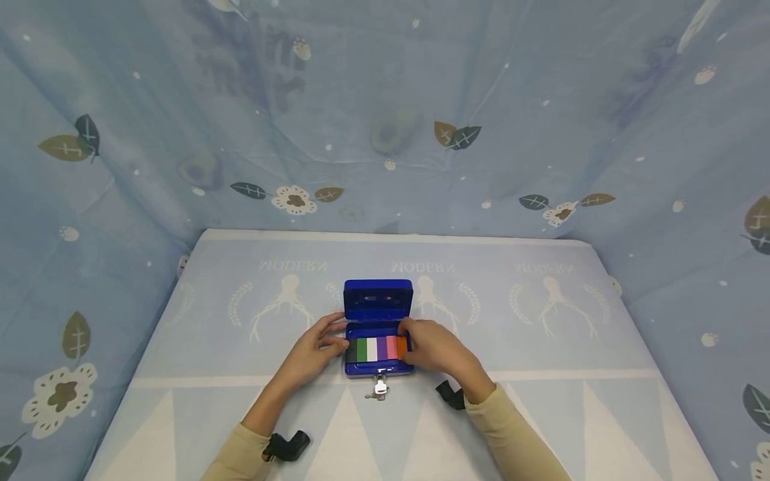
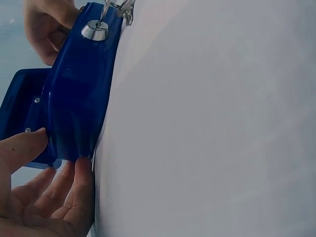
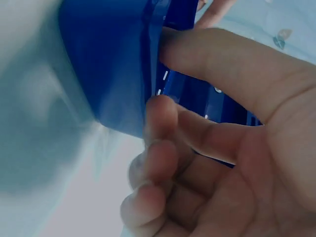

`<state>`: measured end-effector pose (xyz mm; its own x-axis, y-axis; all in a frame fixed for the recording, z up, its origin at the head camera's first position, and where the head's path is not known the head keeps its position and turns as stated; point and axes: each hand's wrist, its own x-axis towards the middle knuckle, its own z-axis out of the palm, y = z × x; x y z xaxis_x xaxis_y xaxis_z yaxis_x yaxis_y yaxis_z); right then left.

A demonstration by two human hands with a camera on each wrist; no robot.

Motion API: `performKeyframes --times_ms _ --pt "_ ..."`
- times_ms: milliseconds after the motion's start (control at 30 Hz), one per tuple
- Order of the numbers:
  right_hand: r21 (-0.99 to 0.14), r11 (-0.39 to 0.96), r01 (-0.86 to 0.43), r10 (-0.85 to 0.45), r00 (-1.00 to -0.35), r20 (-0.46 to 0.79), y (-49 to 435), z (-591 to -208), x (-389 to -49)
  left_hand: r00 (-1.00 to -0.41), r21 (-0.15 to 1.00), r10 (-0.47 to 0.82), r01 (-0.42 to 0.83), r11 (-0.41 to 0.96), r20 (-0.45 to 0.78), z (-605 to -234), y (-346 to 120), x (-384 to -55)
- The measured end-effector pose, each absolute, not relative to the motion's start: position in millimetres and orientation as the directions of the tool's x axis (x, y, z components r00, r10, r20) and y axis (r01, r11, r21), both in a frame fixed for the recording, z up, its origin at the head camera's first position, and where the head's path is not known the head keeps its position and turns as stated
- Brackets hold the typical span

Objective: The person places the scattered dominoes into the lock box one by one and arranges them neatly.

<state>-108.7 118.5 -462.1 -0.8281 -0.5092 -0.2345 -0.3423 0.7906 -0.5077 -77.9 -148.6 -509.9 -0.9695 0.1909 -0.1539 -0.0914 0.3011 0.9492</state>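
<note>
A blue metal cash box (image 1: 379, 369) lies with its lid (image 1: 378, 300) raised at the back. Inside is a row of upright coloured blocks, running from dark grey through green, a white block (image 1: 371, 349), purple and pink to an orange block (image 1: 402, 348) at the right end. My left hand (image 1: 315, 352) holds the box's left side, thumb at the rim and fingers against the outer wall. Reaching in over the right rim, my right hand (image 1: 432, 345) has thumb and fingers around the orange block; in the right wrist view the block is hidden.
Keys (image 1: 377, 394) hang from the lock (image 2: 95, 30) on the box's front. The box stands on a patterned light cloth (image 1: 541, 394) over the table. A blue printed curtain (image 1: 385, 100) closes off the back and sides. Black wrist mounts (image 1: 289, 446) show at both sleeves.
</note>
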Motion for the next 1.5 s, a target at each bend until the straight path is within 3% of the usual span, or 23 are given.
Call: performKeyframes --times_ms 800,1500 --pt "-0.76 0.521 -0.389 -0.465 -0.876 0.129 140.8 -472.4 -103.6 -0.977 0.954 0.175 -0.066 0.294 -0.122 -513.3 -147.4 -75.9" --pt "-0.854 0.396 -0.338 -0.396 -0.902 0.173 143.4 -479.9 -100.1 -0.992 0.94 0.105 -0.028 0.34 -0.068 -511.5 -146.9 -71.0"
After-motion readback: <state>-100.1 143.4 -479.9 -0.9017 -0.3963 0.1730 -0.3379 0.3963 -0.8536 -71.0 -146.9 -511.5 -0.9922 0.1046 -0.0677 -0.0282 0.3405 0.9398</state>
